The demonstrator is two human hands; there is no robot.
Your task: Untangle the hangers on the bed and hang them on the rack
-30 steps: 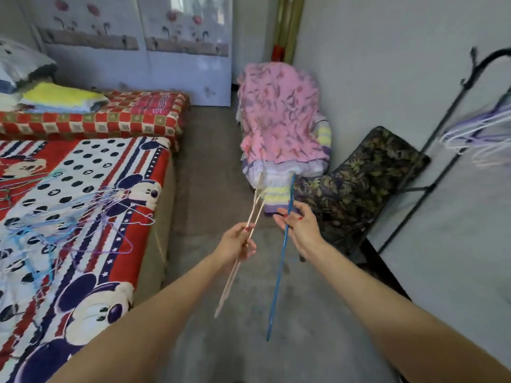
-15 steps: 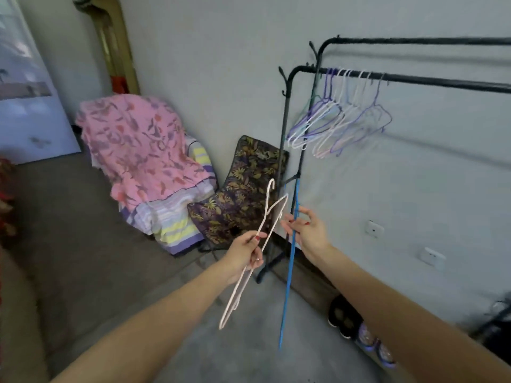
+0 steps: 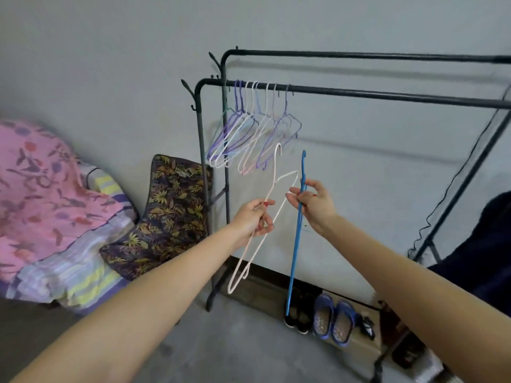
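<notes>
Shoes (image 3: 326,316) sit under rack (image 3: 359,92); floral chair (image 3: 171,211) stands beside it.

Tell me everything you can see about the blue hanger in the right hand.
The blue hanger is a thin, bright blue one that looks like plastic or coated wire. It is seen edge-on, so it reads as one long narrow line, with a small hook at the top and its lower end hanging in front of the shoes on the floor. It hangs nearly upright, leaning slightly. The right hand pinches it near the top, below the hook. It is below the rack's front rail, not yet hung, and apart from the pale pink hanger in the left hand.
</notes>
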